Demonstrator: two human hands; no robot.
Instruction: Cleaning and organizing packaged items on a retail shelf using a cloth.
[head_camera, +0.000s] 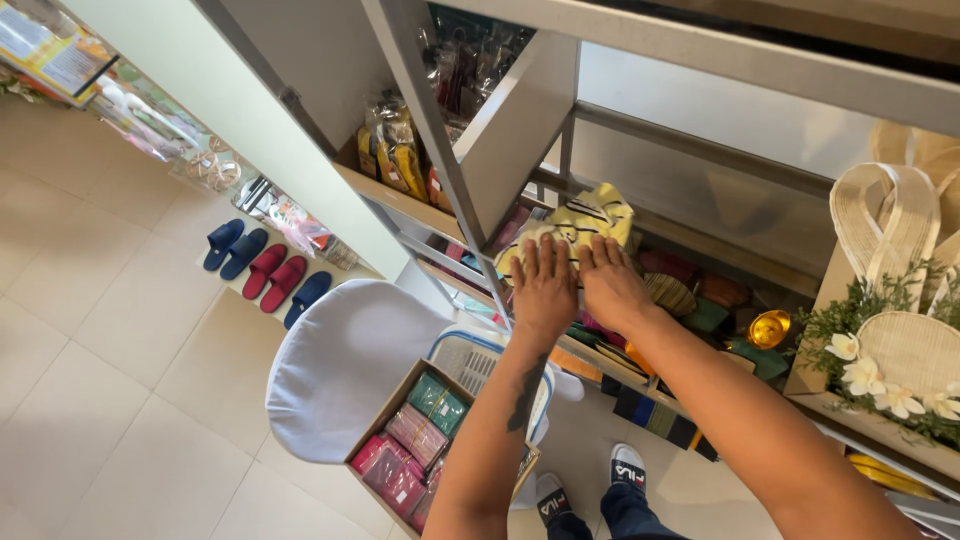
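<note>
Left hand: I am seeing my left hand (545, 285) lying palm down on the yellow striped cloth bundle (580, 228), its fingers (533, 252) spread flat and released, gripping nothing.
Right hand: my right hand (612, 285) is pressing flat just beside the left, its fingers (598, 250) stretched out and unclenched on the same bundle.
Bundle: the cloth is resting on the shelf (600, 350), directly under both sets of fingers and reaching beyond the fingertips.
Beyond the fingers: woven pouches (672, 292) in dark colours are lying on the same shelf, to the right of my right fingers.
Below the wrists: a cardboard box (385, 412) of pink and green packets is sitting on a white-covered chair (340, 360), with a white plastic basket (470, 360) just beside it.
Far left of the fingers: blue and red slippers (262, 268) are lining up on the floor.
Far right: a woven bag (885, 225) with white flowers (865, 375) is standing well apart from my fingers.
</note>
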